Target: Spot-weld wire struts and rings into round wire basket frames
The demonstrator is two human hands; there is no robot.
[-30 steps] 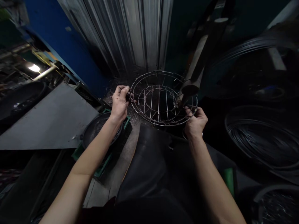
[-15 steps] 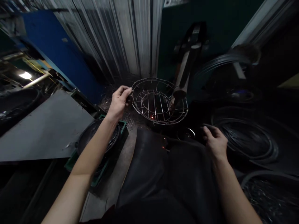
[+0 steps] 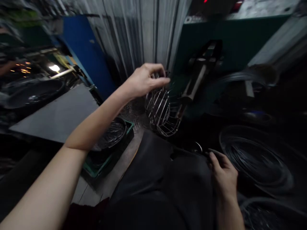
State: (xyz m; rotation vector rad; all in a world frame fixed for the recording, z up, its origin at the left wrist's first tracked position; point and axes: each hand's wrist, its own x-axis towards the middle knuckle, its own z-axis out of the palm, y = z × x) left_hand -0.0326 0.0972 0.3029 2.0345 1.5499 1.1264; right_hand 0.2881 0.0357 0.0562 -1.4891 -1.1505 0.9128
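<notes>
Corrugated wall (image 3: 151,38) at twelve o'clock; left hand (image 3: 148,80) alone pinches wire basket (image 3: 162,110), now tipped steeply; right hand (image 3: 224,174) at four, grip unclear.

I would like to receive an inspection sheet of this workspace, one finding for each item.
Surface: grey panel at left.
Job's things: wire basket, tipped steeply.
Clutter: loose metal pieces above a green crate; wire coil at right.
Hands: left hand grips the wire basket's upper edge; right hand is apart from it, contents unclear.
Cables: nothing seen clearly; dim, blurred picture.
Surroundings: blue panel, corrugated sheeting, sparks at far left.
</notes>
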